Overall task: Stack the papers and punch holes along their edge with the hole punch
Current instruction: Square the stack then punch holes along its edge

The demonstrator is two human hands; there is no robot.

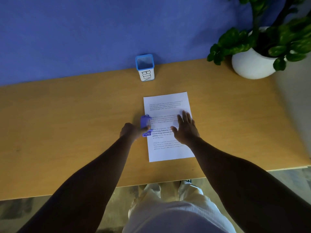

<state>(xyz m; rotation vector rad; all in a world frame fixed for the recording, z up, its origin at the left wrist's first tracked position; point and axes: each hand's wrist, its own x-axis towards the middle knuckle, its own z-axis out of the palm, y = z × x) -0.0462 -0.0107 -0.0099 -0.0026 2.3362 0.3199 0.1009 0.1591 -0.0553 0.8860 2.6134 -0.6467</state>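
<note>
A stack of white printed papers [165, 101] lies squared up in the middle of the wooden table [67, 125]. A blue hole punch [145, 122] sits over the middle of the papers' left edge. My left hand [131, 132] grips the punch from the left, with fingers wrapped onto its body. Flat on the right half of the top sheet rests my right hand [185, 128], palm down and fingers spread, holding nothing.
A small blue-rimmed box labelled BIN [145, 68] stands at the table's far edge against the blue wall. A white pot with a green plant [252, 64] fills the far right corner. The table's near edge runs just before my legs.
</note>
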